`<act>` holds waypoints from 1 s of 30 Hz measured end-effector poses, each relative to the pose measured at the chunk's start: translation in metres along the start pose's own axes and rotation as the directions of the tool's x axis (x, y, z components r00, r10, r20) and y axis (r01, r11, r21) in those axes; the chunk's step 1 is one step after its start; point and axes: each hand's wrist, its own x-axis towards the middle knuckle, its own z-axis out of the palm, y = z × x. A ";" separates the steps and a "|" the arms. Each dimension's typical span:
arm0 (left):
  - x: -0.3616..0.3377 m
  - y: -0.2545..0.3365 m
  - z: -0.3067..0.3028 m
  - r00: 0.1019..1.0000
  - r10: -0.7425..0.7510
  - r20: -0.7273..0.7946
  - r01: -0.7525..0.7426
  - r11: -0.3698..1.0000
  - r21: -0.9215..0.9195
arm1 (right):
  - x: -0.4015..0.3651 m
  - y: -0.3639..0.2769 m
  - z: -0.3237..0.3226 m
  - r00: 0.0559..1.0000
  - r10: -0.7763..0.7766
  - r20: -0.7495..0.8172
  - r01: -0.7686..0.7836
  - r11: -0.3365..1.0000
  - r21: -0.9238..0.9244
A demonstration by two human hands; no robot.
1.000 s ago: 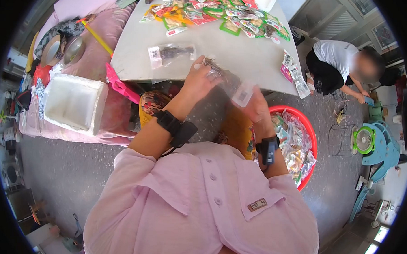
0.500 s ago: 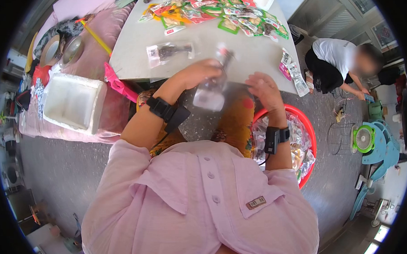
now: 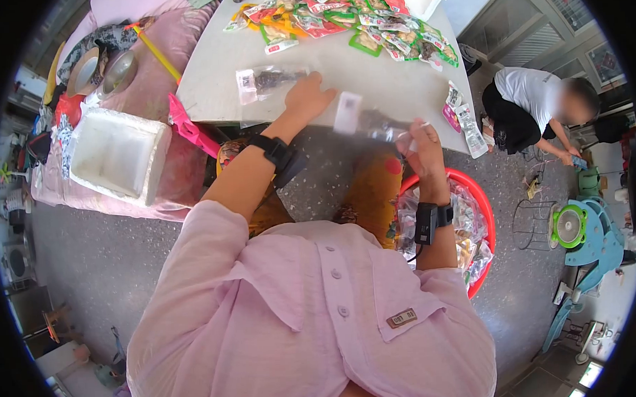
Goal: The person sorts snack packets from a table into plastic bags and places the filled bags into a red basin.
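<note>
My right hand (image 3: 423,149) pinches one end of a clear plastic packet (image 3: 382,125) with dark contents. The packet is blurred and stretches leftward from the fingers, its white label end pointing at my left hand. Over the table's front edge, my left hand (image 3: 310,99) is open, fingers partly bent and apart. Just beyond it, a second clear packet (image 3: 266,83) with dark contents and a pale label lies flat on the white table (image 3: 216,86); its right end is close to my left fingers.
Colourful food packets (image 3: 340,19) are heaped at the table's back. More packets (image 3: 468,123) lie at its right edge. A red basin (image 3: 488,213) of clear packets stands by my right leg. A foam box (image 3: 117,156) sits left; a person (image 3: 532,100) bends down at right.
The clear packet has passed from my left hand to my right, swinging from upright to sideways. My left hand has moved left, toward the packet on the table.
</note>
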 end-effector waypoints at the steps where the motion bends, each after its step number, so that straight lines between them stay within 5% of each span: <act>1: 0.000 0.002 0.004 0.999 -0.013 -0.030 0.015 0.997 0.080 | 0.004 0.003 -0.001 0.999 -0.054 -0.009 0.054 0.998 0.018; 9: 0.008 -0.005 0.026 0.999 -0.045 -0.005 0.045 0.985 0.166 | 0.031 0.018 0.026 0.968 -0.235 -0.085 0.230 0.971 -0.067; 14: -0.012 -0.013 0.012 0.999 -0.025 0.041 0.025 1.000 -0.001 | 0.027 0.024 0.041 0.985 -0.165 -0.038 0.165 0.986 -0.013; 17: -0.025 -0.023 0.009 0.993 0.058 -0.100 -0.063 0.997 -0.053 | 0.016 0.024 0.049 0.997 -0.072 0.000 0.072 0.997 -0.014; 22: -0.045 -0.008 -0.010 0.966 0.225 -0.125 -0.216 0.973 0.084 | 0.009 0.029 0.054 0.995 0.064 0.082 -0.061 0.997 -0.038; 25: -0.052 0.000 -0.012 0.955 0.274 -0.114 -0.257 0.956 0.142 | 0.016 0.046 0.061 0.984 0.052 0.168 -0.084 0.979 0.187; 27: -0.056 0.001 -0.013 0.951 0.292 -0.106 -0.274 0.949 0.155 | 0.033 0.075 0.065 0.943 -0.072 0.325 0.093 0.994 -0.051; 30: -0.060 0.001 -0.015 0.943 0.316 -0.103 -0.300 0.943 0.144 | 0.042 0.079 0.091 0.927 0.127 0.354 -0.069 0.982 -0.173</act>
